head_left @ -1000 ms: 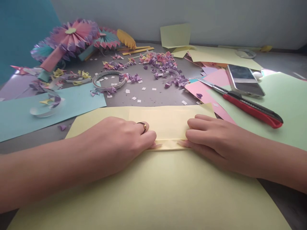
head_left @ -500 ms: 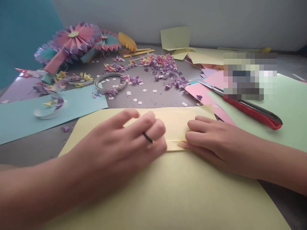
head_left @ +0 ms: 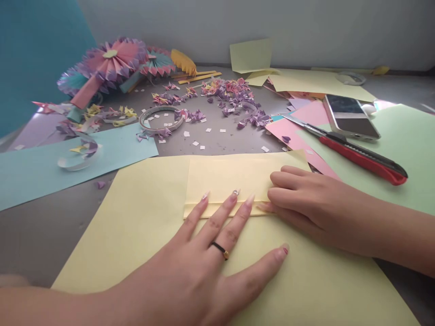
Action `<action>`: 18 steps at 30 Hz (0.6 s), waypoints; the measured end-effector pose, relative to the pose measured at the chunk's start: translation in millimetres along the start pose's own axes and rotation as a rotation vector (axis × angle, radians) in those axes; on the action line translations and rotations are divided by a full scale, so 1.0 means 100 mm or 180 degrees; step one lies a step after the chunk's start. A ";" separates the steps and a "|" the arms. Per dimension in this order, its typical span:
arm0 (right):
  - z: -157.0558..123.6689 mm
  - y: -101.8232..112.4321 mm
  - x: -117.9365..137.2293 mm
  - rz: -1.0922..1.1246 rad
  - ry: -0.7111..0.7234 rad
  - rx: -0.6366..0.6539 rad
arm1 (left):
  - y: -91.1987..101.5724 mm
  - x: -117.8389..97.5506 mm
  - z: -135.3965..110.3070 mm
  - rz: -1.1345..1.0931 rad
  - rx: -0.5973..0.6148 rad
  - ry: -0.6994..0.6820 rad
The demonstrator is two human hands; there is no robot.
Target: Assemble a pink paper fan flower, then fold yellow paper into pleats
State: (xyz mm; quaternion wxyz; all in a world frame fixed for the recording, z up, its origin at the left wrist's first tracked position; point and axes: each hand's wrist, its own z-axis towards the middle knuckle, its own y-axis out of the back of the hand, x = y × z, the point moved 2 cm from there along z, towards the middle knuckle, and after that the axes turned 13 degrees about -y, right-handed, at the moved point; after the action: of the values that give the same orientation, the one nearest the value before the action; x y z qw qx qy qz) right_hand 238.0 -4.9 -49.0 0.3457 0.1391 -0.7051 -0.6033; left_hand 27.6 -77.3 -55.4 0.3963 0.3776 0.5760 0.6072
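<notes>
A smaller pale-yellow paper with a narrow folded strip along its near edge lies on a large yellow sheet. My left hand, wearing a dark ring, is spread out with three fingertips across the folded strip and the thumb stretched to the right. At the strip's right end, my right hand has its fingers curled in and closed on the folded paper; the thumb tip lies along the crease. The right end of the fold is hidden under that hand.
Right of the sheets are a red utility knife with its blade out, a phone and green paper. A tape roll, purple paper scraps and pleated paper flowers lie beyond. Blue paper is at left.
My left hand has drawn back toward me and opened from curled fingers to flat, uncovering the left part of the folded paper. The right hand stays closed at the same end of the fold.
</notes>
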 end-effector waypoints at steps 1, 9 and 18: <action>0.00 0.00 0.00 -0.0012 -0.0006 -0.0013 | 0.00 0.00 0.00 0.0002 -0.0003 0.0012; 0.02 0.00 0.03 0.0023 -0.0181 -0.0020 | -0.04 0.01 -0.02 -0.0086 -0.0118 0.0003; -0.03 0.04 -0.04 -0.0714 -0.0608 -0.0503 | -0.02 0.01 -0.01 -0.0144 -0.0090 -0.0011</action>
State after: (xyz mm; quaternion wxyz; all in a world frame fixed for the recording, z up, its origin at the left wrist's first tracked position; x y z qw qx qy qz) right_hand 243.8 -3.5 -47.0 0.2174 0.1312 -0.6653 -0.7021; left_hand 26.3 -77.3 -58.0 0.4162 0.3599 0.5751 0.6054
